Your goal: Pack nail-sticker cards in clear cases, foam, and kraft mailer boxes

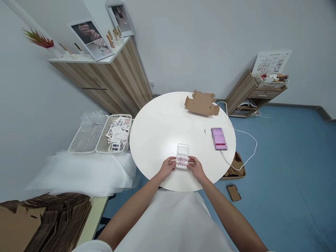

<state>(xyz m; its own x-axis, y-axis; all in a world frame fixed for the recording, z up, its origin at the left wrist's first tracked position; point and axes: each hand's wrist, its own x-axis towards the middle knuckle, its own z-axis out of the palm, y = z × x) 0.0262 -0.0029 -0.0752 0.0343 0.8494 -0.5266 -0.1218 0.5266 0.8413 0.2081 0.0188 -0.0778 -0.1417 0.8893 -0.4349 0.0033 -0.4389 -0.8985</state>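
Note:
A small clear plastic case [182, 156] lies open on the round white table [162, 133], its lid flipped away from me and pink press-on nails set in the near half. My left hand [168, 166] pinches the case's left edge. On the right edge my right hand [194, 166] does the same, fingers curled in. Both hands sit near the table's front rim.
A folded brown cardboard box [201, 103] rests at the table's far side, a phone [219, 139] on a white cable at the right. Two white baskets [105, 134] stand left, one with printed cards. Flat cardboard stacks [52, 217] lie near left; cardboard scraps [234, 192] litter the blue floor.

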